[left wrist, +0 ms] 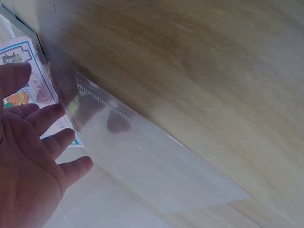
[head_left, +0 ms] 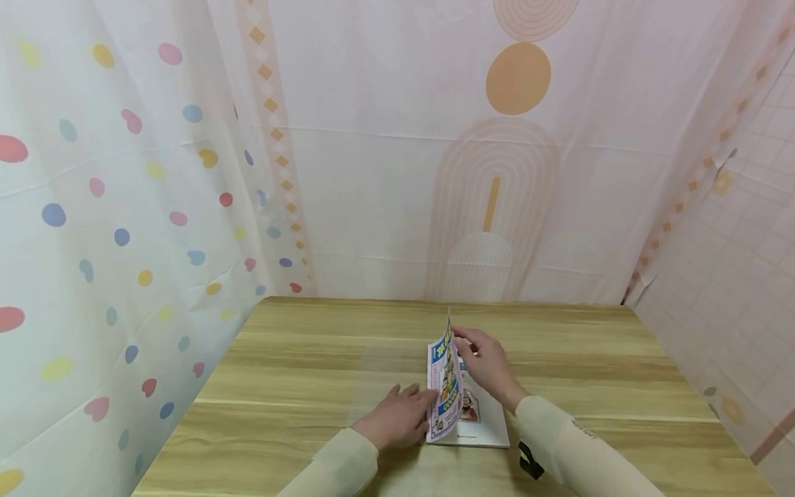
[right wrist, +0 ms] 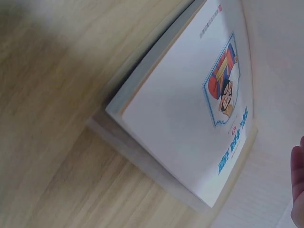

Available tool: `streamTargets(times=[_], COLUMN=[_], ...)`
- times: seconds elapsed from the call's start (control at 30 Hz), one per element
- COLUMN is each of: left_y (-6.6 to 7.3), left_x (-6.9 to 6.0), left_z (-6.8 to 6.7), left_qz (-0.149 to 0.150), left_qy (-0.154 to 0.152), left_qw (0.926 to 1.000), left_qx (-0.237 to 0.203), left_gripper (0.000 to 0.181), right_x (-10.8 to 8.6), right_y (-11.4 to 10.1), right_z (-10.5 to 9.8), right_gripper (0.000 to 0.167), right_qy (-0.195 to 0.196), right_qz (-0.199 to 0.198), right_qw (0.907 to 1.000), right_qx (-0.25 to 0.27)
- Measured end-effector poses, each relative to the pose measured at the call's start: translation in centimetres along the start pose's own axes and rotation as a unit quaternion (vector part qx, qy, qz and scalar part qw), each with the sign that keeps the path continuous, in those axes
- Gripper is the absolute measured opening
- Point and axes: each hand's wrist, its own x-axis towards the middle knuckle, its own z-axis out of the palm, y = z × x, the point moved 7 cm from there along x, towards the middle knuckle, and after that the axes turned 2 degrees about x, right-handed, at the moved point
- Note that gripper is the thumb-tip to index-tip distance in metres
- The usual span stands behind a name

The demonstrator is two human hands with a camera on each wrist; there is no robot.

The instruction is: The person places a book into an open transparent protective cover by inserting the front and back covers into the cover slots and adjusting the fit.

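Note:
A thin book lies in front of me, its colourful cover [head_left: 444,386] raised nearly upright and facing left. Under it shows a white title page [right wrist: 175,99] with a cartoon figure and blue lettering. My left hand [head_left: 400,416] is at the cover's left edge, fingers stretched out and spread in the left wrist view, over a clear plastic sheet [left wrist: 156,175]. On the other side, my right hand [head_left: 487,362] touches the upper part of the raised cover with its fingertips. Only part of that hand shows at the right wrist view's edge.
The book lies on a wood-grain table [head_left: 298,359]. Behind the table hangs a pale patterned curtain [head_left: 373,207], and a dotted curtain [head_left: 136,276] closes the left side. A black strap [head_left: 530,461] hangs at the right sleeve.

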Motion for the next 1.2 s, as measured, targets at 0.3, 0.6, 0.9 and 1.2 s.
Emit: streamTargets(times=[0.3,0.6,0.9,1.2], left_y=[0.1,0.2,0.0,-0.7], left_x=[0.1,-0.1,-0.4,0.0], left_z=[0.0,-0.1,-0.1,0.3], left_qz=[0.010,0.018,0.028,0.029], left_qy=[0.009,0.011,0.036,0.036], left_qw=[0.9998,0.9995,0.9989,0.9989], left_qx=[0.013,0.023,0.011,-0.001], left_gripper=[0.050,0.047,0.050,0.046], right_x=[-0.1,-0.5,-0.5,-0.6], right_y=[-0.4,-0.1,-0.1,-0.2], right_z=[1.6,3.8,4.8,5.6], right_gripper=[0.043,0.048,0.047,0.052], right_qy=[-0.075,-0.124,-0.115,-0.118], right_qz=[-0.022,-0.003,0.008,0.021], right_qw=[0.9948,0.9862,0.9852,0.9849], right_qx=[-0.066,-0.109,-0.127,-0.125])
